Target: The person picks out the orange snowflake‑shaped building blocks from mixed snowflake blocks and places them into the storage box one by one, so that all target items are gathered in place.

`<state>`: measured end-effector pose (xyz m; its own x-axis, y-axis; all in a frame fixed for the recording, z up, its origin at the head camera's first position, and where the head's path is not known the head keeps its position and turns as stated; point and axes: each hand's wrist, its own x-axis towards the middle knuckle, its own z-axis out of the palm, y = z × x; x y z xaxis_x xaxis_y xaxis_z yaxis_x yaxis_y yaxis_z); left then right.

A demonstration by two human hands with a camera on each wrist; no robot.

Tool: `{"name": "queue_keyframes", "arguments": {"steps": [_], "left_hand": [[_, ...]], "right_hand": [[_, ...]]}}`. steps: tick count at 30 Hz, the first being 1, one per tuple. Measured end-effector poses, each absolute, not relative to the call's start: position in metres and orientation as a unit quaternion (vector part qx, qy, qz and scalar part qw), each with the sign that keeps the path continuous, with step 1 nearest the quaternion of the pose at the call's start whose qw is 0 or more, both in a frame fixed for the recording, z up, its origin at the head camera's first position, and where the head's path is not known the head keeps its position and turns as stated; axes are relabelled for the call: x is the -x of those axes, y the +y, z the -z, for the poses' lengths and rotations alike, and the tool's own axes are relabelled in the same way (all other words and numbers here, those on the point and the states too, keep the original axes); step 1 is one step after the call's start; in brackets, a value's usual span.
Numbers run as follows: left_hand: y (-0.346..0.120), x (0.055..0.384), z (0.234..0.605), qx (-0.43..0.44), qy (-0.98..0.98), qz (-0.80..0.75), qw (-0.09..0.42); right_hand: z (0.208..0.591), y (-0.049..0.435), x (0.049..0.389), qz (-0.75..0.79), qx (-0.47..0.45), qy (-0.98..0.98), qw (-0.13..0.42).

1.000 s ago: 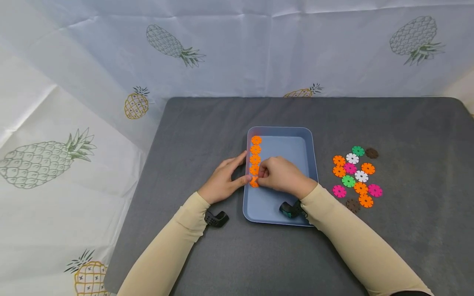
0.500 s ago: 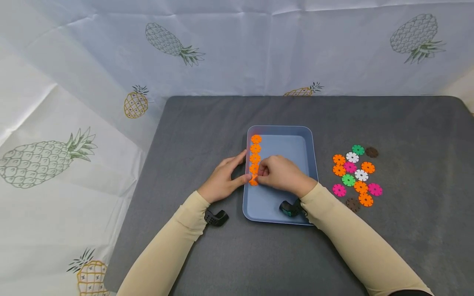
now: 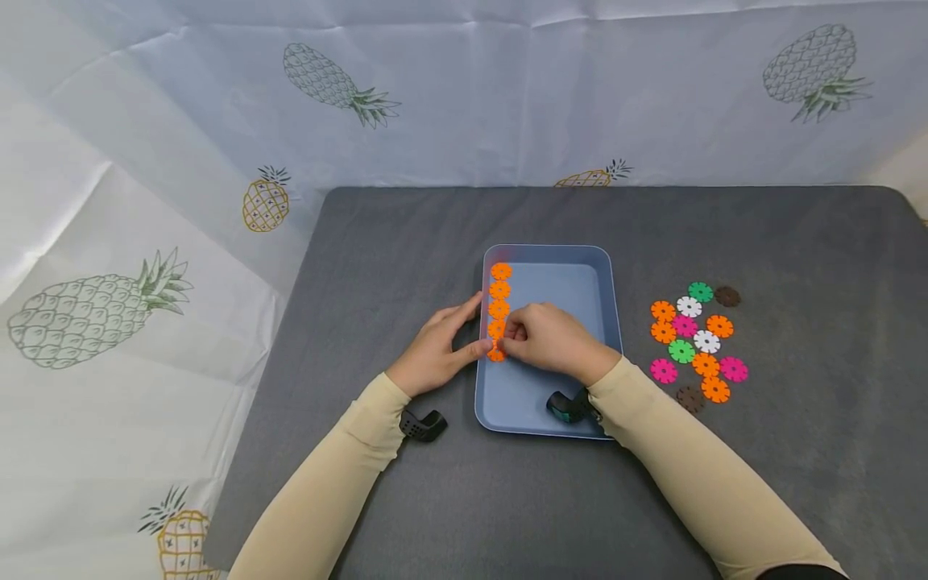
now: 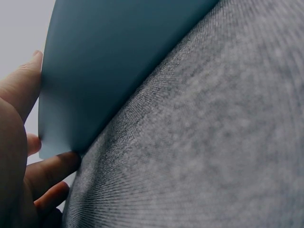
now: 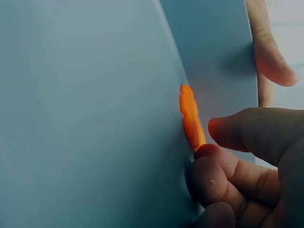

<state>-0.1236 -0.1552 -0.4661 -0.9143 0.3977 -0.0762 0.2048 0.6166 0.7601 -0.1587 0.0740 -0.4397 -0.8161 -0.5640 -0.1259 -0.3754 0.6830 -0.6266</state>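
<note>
A shallow blue tray (image 3: 515, 411) lies on the grey table. Along its left inner wall runs a column of several orange notched discs (image 3: 499, 309). My right hand (image 3: 547, 338) reaches into the tray, curled fingers at the nearest orange disc (image 3: 496, 354). In the right wrist view, thumb and index tips meet the end of an orange disc (image 5: 191, 116) beside the wall. My left hand (image 3: 438, 352) rests at the tray's left side with fingers extended, thumb over the rim. The left wrist view shows its fingers (image 4: 50, 173) against the tray's outer wall (image 4: 109, 61).
Right of the tray, a loose group of notched discs lies on the table: orange, green (image 3: 681, 351), white (image 3: 706, 341), pink (image 3: 734, 370) and brown (image 3: 727, 296). A pineapple-print cloth (image 3: 464, 105) hangs behind the table and covers the left side.
Both hands stay in nearly the same place. My right fingertips shift very slightly at the nearest orange disc; the whole scene drifts a little upward in the head view.
</note>
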Motion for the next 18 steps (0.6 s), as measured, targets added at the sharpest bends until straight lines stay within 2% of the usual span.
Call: {"name": "queue_keyframes", "arguments": {"steps": [7, 18], "left_hand": [[-0.155, 0.125, 0.466, -0.173, 0.892, -0.401, 0.117], [-0.157, 0.125, 0.464, -0.184, 0.887, -0.408, 0.111]], "right_hand": [[0.435, 0.075, 0.159, 0.318, 0.258, 0.899, 0.154], [0.407, 0.093, 0.156, 0.335, 0.232, 0.899, 0.161]]}}
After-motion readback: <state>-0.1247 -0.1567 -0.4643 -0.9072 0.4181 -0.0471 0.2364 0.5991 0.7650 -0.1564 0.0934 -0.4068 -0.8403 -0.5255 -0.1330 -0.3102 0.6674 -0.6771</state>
